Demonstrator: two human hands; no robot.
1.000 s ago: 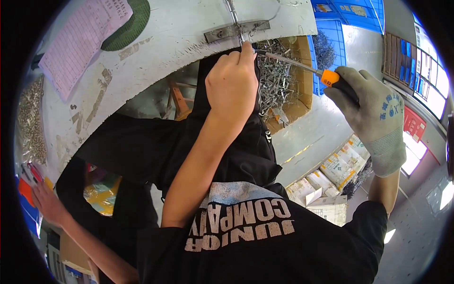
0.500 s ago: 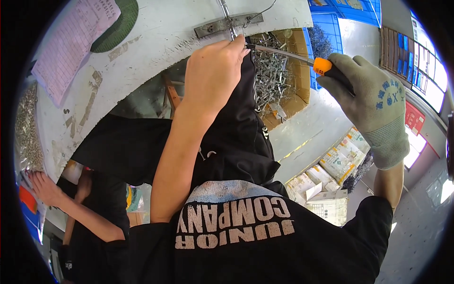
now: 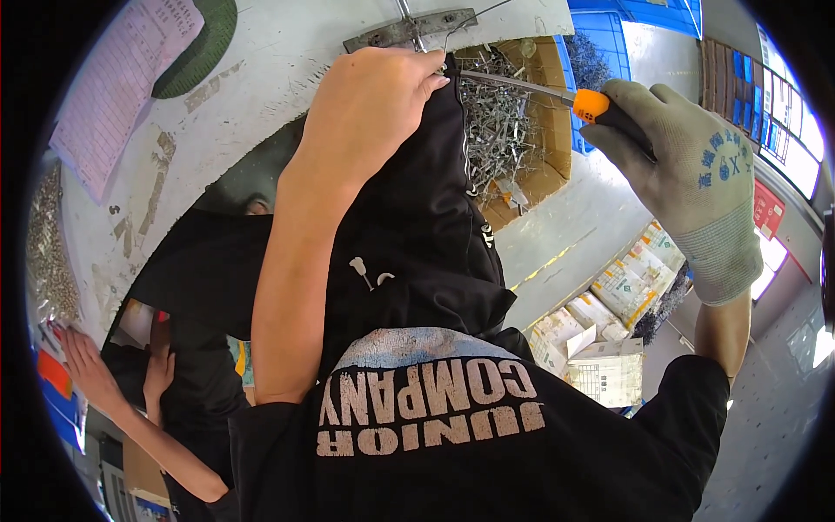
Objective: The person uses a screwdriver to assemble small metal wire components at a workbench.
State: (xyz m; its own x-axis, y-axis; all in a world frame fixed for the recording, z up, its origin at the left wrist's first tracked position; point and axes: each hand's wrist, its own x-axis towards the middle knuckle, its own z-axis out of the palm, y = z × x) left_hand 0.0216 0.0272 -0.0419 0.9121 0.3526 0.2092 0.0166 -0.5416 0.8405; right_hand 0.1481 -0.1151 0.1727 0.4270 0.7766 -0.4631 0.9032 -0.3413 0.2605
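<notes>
My bare left hand (image 3: 370, 113) is at the bench edge, its thumb and fingers pinched together beside the end of a metal rod (image 3: 405, 10). Whatever small piece it grips is hidden by the fingers. The rod crosses a flat metal bar (image 3: 383, 36) fixed on the bench, and a thin bent wire (image 3: 476, 16) sticks out nearby. In a grey knitted glove, my right hand (image 3: 696, 165) is closed around the orange and black handle of a hand tool (image 3: 591, 106). Its long thin metal shaft points left, with the tip close to my left fingertips.
Below the bench (image 3: 278, 56) edge, a cardboard box (image 3: 557, 161) holds thin metal scraps, beside a blue crate (image 3: 622, 56). Printed paper (image 3: 126, 83) and a green mat (image 3: 217, 56) lie left. A co-worker's hand (image 3: 91, 370) is lower left. Cartons (image 3: 613, 374) stand lower right.
My left hand and forearm have shifted left and slightly up in the picture. My right hand and tool have barely moved. The co-worker's second hand has come lower into view.
</notes>
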